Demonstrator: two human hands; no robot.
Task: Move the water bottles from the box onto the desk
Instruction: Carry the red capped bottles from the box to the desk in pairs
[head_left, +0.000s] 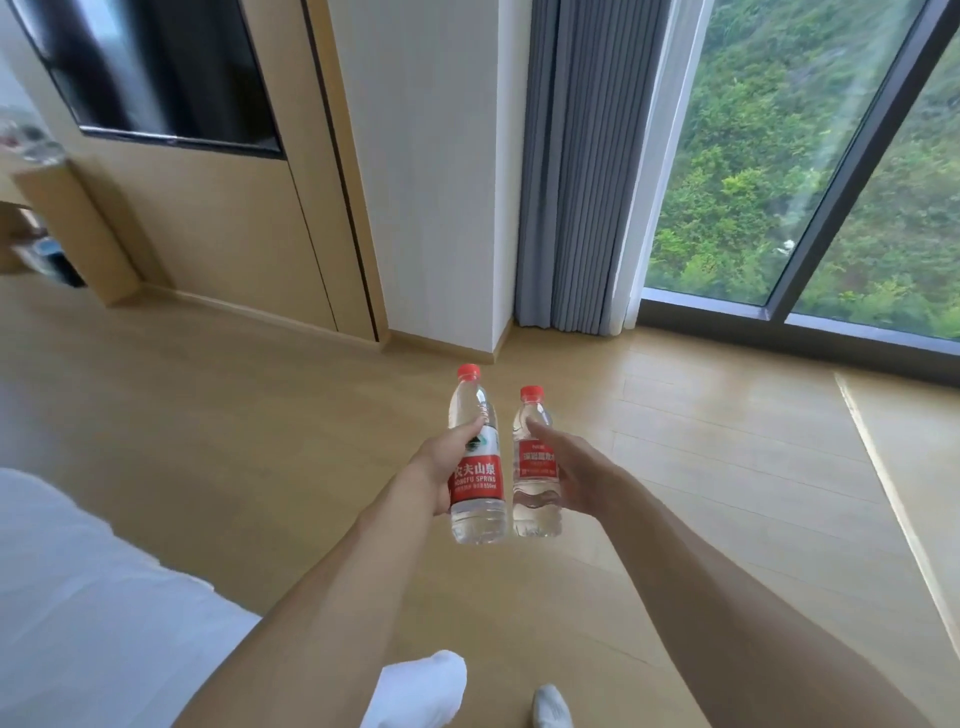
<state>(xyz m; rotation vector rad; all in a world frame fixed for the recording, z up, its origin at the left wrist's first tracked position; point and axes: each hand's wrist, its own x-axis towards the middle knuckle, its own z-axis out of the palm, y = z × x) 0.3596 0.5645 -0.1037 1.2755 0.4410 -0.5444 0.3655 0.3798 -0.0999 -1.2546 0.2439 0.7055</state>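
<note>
- Two water bottles, both clear with red caps, both upright, held in the air over the wooden floor, side by side and just about touching
- Taller bottle with the big red label: left hand grips it round the middle, thumb lying across the front above the label, other fingers wrapped behind and hidden
- Shorter bottle with the paler red label: right hand holds it from the right side, thumb pointing up along the front near the shoulder, fingers curled round the back, mostly out of sight
- Both arms stretched forward, forearms bare, converging toward the middle of the view
- Two feet in white socks at the bottom edge
- White bedding lower left
- One dark screen on the wall, grey curtain, big window with green trees outside
- Far left edge: a wooden desk, blurred; possibly bottles on top, hard to tell
</note>
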